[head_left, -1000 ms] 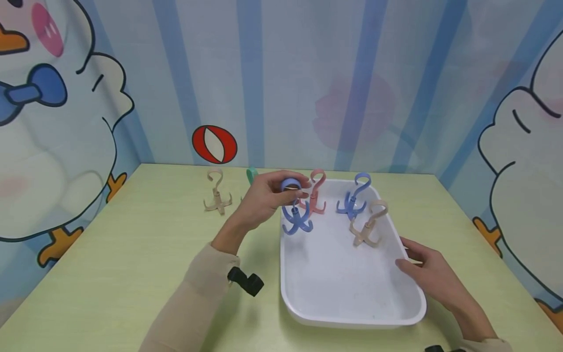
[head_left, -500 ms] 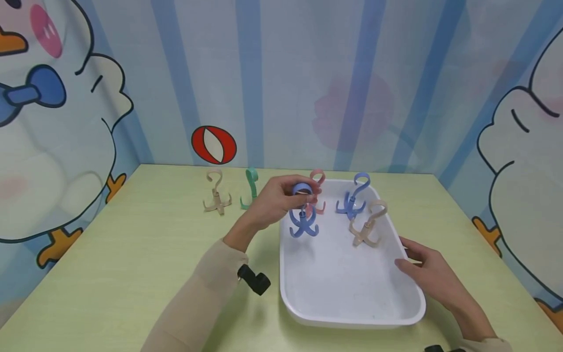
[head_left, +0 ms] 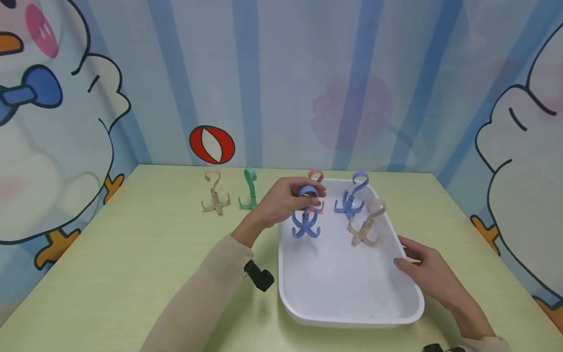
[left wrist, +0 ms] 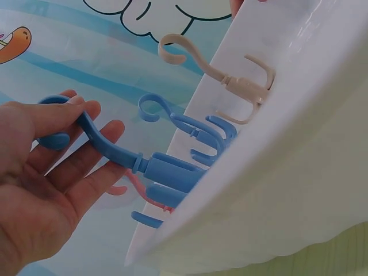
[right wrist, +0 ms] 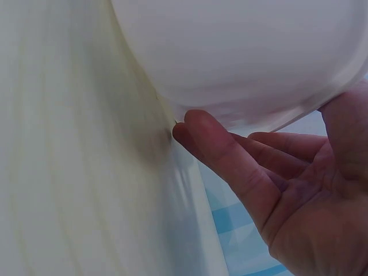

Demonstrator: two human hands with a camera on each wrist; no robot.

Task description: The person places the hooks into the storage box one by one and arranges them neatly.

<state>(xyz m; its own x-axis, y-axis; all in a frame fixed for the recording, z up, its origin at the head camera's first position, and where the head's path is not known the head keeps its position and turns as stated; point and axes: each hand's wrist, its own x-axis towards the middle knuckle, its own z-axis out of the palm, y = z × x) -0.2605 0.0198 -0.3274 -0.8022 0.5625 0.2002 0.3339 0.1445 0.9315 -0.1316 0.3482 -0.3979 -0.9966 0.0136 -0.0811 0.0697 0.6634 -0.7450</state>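
My left hand [head_left: 281,203] holds a blue four-pronged hanging hook [head_left: 305,226] by its curved top, thumb and fingers pinching the curl. Its prongs hang down over the left part of a white plastic tray [head_left: 347,281]. In the left wrist view, the tray's wall partly hides the held blue hook's lower prongs [left wrist: 172,171]. Inside the tray stand a pink hook [head_left: 315,174], partly behind my left hand, a second blue hook [head_left: 349,203] and a beige hook [head_left: 364,230]. My right hand [head_left: 433,274] grips the tray's right rim, thumb on top and fingers outside.
Left of the tray, a beige hook [head_left: 215,198] and a green hook [head_left: 250,190] stand near the back of the pale green table [head_left: 145,264]. Behind the table hangs a printed cloth backdrop [head_left: 290,88] with blue stripes and cartoon figures.
My left hand has moved right and slightly down with the blue hook, bringing it farther over the tray and uncovering the green hook. The right hand keeps its place on the rim.
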